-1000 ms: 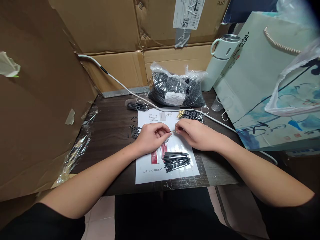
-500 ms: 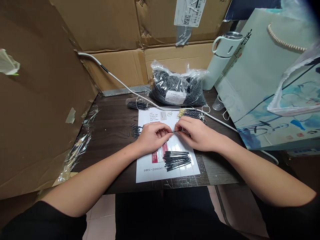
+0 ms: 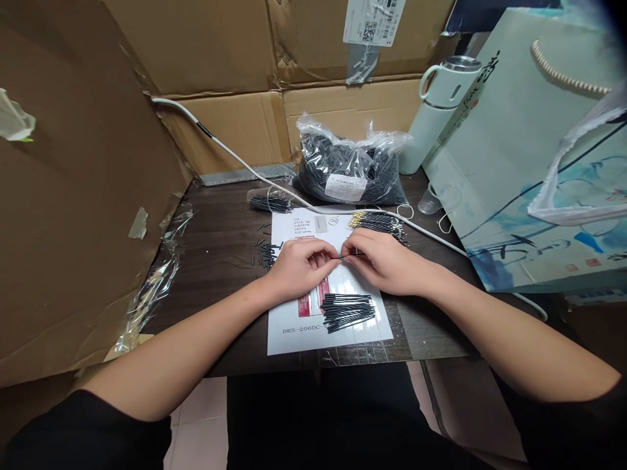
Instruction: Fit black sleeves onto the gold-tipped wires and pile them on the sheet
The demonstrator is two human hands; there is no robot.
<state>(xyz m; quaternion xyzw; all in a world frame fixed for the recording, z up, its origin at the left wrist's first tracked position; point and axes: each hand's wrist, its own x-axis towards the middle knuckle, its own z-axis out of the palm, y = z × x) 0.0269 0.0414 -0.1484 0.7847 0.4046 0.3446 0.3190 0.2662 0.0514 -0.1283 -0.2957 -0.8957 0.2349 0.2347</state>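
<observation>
My left hand [image 3: 304, 266] and my right hand [image 3: 385, 262] meet fingertip to fingertip above a printed white sheet [image 3: 294, 341]. The right fingers pinch a thin black wire [image 3: 359, 254], partly hidden by the hand. At its left end the left thumb and forefinger are closed on a tiny dark piece, too small and covered to make out. Below the hands lies a row of black wires [image 3: 349, 312] on the sheet. Short black tube pieces [image 3: 267, 253] are scattered beside my left hand. Behind my right hand is a bundle of black wires with gold-coloured ends [image 3: 377, 223].
A clear bag of black pieces [image 3: 350, 170] stands at the back, near a pale green flask [image 3: 435, 111]. A white cable [image 3: 235, 156] crosses the dark table [image 3: 210, 254]. A paper bag [image 3: 529, 163] stands right; cardboard [image 3: 83, 196] walls the left. Another black bundle [image 3: 270, 203] lies behind.
The head view has shifted very slightly. Both hands keep their pinch at the same place over the sheet, with hardly any visible movement.
</observation>
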